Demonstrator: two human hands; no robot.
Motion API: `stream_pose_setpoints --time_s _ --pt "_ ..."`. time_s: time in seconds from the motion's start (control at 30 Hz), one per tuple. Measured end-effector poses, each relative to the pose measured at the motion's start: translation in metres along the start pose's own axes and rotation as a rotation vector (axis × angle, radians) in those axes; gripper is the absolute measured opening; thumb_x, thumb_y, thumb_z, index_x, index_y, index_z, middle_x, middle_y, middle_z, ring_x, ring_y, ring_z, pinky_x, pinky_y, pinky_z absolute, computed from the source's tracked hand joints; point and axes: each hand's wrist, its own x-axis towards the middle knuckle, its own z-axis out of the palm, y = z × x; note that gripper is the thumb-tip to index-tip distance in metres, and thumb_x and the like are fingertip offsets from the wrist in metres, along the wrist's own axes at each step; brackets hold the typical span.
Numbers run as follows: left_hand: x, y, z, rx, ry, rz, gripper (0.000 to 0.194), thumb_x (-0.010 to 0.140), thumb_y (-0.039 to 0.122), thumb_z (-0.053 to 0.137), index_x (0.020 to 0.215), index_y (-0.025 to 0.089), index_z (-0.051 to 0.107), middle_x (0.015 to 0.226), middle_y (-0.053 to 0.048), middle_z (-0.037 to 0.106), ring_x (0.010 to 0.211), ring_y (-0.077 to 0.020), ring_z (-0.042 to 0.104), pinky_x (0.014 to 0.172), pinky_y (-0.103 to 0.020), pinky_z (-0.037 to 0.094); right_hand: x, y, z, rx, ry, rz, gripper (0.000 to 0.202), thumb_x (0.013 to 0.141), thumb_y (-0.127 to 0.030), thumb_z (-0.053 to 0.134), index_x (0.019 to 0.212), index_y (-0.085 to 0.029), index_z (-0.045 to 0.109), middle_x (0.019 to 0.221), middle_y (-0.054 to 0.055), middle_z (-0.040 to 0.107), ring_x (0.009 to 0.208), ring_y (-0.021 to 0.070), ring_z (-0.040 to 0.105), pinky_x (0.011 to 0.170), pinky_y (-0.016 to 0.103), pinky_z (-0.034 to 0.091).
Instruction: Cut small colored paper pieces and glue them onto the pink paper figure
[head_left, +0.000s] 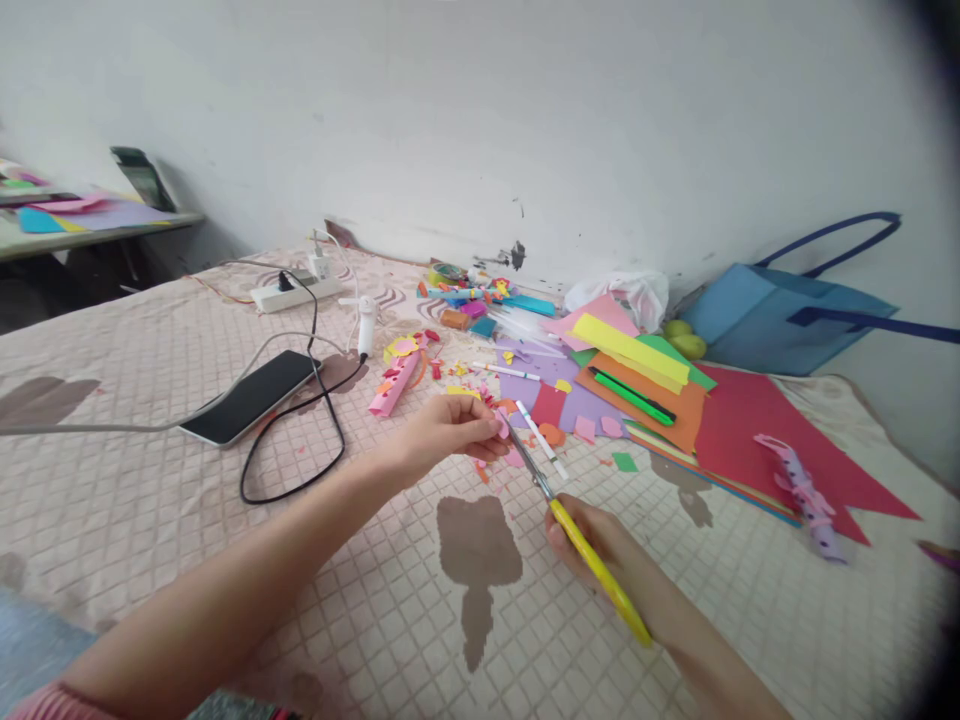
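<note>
Snipping at a small pink paper piece (502, 423) looks to be the step in hand; the next move calls for a steady pinch and the blades kept in line with the edge. The left hand (461, 425) grips that piece between thumb and fingertips, above the table's middle. The right hand (600, 528), nearer, is curled around the yellow-handled scissors (585, 553), whose blades reach far-left to the paper, seemingly almost closed. Just right of them lies a white pen (541, 440); farther right, a red sheet (750, 440); left, a pink paper roll (401, 380).
</note>
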Motion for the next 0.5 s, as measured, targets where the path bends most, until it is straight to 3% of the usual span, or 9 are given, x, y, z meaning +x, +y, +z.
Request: stream_pose_setpoints --time_s 0.5 --pt "0.0004 0.002 0.0004 0.001 0.0 -0.018 0.02 0.073 0.026 0.069 0.074 0.011 0.056 0.078 -0.006 0.068 0.071 -0.0127 0.066 0.072 -0.028 0.052 0.0005 0.002 0.0013 0.006 -0.025 0.024 0.031 0.08 -0.04 0.053 0.064 -0.02 0.037 0.06 -0.005 0.033 0.053 0.0096 0.03 0.048 0.022 0.028"
